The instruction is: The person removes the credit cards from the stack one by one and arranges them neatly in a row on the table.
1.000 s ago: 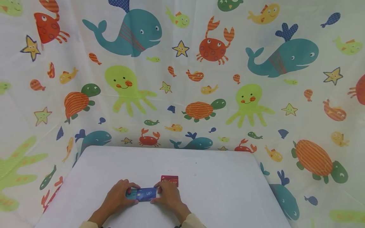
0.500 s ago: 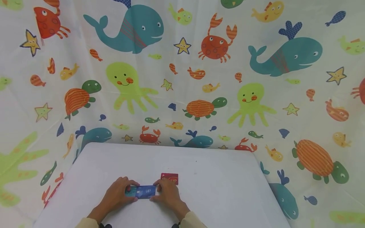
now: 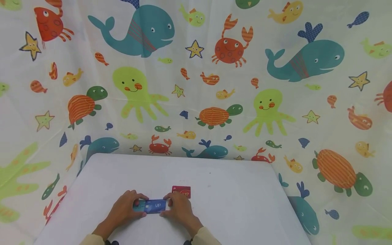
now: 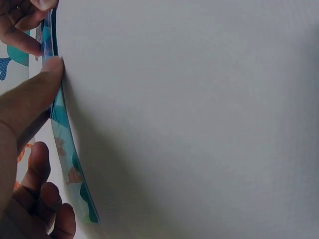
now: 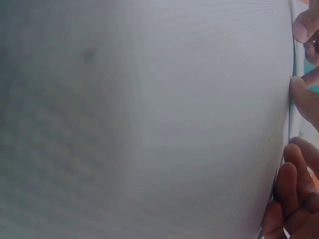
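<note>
A blue card [image 3: 155, 206] marked "VIP" lies flat between my two hands near the front of the white table. My left hand [image 3: 124, 207] pinches its left end between thumb and forefinger, where a teal card [image 3: 139, 206] meets it. In the left wrist view, the teal card [image 4: 67, 154] runs on past the thumb in a long strip seen edge-on. My right hand [image 3: 180, 208] pinches the blue card's right end, with a whitish strip showing between its fingers. Just behind the right hand lies a red card [image 3: 183, 191] with "VIP" on it, partly covered by that hand.
The white table [image 3: 232, 197] reaches back to a hanging cloth [image 3: 190, 88] printed with whales, crabs, turtles and octopuses. Its far edge lies along the foot of the cloth. Light sleeves [image 3: 93, 239] come in from the near side.
The hands keep their hold on the cards and shift barely at all. The whole head view has moved slightly; the red card stays in place on the table.
</note>
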Tool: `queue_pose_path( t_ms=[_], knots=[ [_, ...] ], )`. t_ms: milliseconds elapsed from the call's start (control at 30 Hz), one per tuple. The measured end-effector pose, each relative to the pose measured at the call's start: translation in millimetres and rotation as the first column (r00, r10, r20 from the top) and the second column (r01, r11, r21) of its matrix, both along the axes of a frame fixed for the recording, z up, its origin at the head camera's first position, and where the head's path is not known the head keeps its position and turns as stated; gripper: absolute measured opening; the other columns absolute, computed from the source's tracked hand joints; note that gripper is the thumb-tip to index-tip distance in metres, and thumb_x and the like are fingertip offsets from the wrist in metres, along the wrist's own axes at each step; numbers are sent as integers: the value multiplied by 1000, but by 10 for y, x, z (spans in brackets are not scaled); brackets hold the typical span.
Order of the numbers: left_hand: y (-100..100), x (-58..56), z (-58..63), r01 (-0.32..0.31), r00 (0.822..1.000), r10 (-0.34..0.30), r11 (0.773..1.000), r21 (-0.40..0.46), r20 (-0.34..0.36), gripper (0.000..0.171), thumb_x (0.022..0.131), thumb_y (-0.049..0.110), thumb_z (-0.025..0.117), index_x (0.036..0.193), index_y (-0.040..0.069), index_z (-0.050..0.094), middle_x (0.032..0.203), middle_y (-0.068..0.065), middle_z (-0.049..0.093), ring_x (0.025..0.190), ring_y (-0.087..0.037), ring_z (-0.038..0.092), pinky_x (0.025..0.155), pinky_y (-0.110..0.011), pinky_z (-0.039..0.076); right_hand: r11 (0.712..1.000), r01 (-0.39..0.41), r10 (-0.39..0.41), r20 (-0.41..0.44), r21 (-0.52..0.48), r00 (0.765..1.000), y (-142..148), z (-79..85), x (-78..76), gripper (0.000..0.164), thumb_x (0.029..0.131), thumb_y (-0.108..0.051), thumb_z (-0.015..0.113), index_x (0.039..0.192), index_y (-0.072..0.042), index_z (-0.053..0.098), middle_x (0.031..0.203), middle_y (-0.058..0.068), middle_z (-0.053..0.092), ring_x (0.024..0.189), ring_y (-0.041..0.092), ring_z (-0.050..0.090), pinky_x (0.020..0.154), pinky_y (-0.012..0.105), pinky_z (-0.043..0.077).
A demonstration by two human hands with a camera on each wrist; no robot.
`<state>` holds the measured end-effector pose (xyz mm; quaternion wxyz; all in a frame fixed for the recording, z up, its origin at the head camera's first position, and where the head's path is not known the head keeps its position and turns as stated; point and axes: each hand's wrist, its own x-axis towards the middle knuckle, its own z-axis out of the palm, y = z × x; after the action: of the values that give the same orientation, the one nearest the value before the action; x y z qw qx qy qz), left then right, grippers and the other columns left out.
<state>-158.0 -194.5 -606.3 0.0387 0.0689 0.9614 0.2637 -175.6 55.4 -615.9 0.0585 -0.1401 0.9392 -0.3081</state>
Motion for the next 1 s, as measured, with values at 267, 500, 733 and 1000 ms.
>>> queue_pose_path(
  t_ms=[267,500,733,1000],
  knots=[
    [-17,-5,15,1,1000,-1,1000,-11,-5,54,70,43,99,118,29,77,90,7,57,92,-14,51,85,-41,52,1000,10,-10,2,-9,1000,16,24,4,48,77,-41,96,119,-32,75,80,-17,56,73,-2,49,71,18,49],
    [-21,-2,56,1,1000,-1,1000,-7,-7,53,71,40,99,117,28,77,89,7,58,92,-15,52,84,-41,52,1000,10,-10,-7,-23,1000,14,36,1,45,77,-39,96,117,-30,75,78,-16,56,71,-2,49,69,18,48],
    [-29,4,30,-15,1000,15,1000,-2,10,52,71,40,99,117,28,78,90,7,58,92,-14,52,87,-43,53,999,5,-5,-6,-31,1000,13,49,18,44,78,-38,96,116,-29,76,77,-16,56,70,-1,49,68,18,47],
    [-36,22,13,-18,1000,17,1000,11,13,53,71,42,99,119,29,78,91,7,60,93,-15,53,93,-48,56,999,-2,2,4,-54,1000,34,-21,1,44,79,-42,95,117,-31,75,78,-16,56,71,-2,50,68,18,46]
  ],
)
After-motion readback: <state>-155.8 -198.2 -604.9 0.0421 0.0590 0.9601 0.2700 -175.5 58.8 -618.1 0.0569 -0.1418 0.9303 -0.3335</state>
